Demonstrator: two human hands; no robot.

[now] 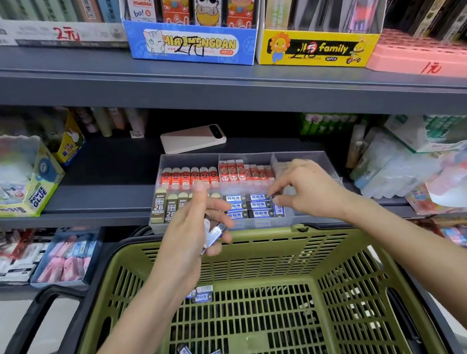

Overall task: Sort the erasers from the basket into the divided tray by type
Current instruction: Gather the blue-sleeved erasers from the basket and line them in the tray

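The left hand (pixel 194 228) hovers over the far rim of the basket (pixel 260 235), its fingers curled round a couple of blue-labelled erasers (pixel 213 235) that stick out toward the right. The right hand (pixel 304 190) is over the divided tray (pixel 303 153), index finger and thumb bent down at the right end of the blue erasers in the tray (pixel 246 205); whether they pinch one or only touch it cannot be told.

The tray is clear plastic and stands on the middle shelf (pixel 109 193), just beyond the basket. Its near middle compartment holds the blue erasers lying in rows; the near left one holds olive 2B erasers (pixel 160 208) standing on end. The far left compartment has a row of red erasers (pixel 190 176), and the far middle one has red-and-white erasers (pixel 243 171) (the far right compartment is too hazy to read).

In the olive-green basket, loose blue erasers (pixel 203 293) lie on the slatted floor, one group below the left wrist and more at the near edge.

Beyond the tray a pale phone (pixel 193 138) lies flat on the shelf. On the shelf above stand a blue display box (pixel 192 46), a yellow display box (pixel 317 48) and a pink box (pixel 425 58).
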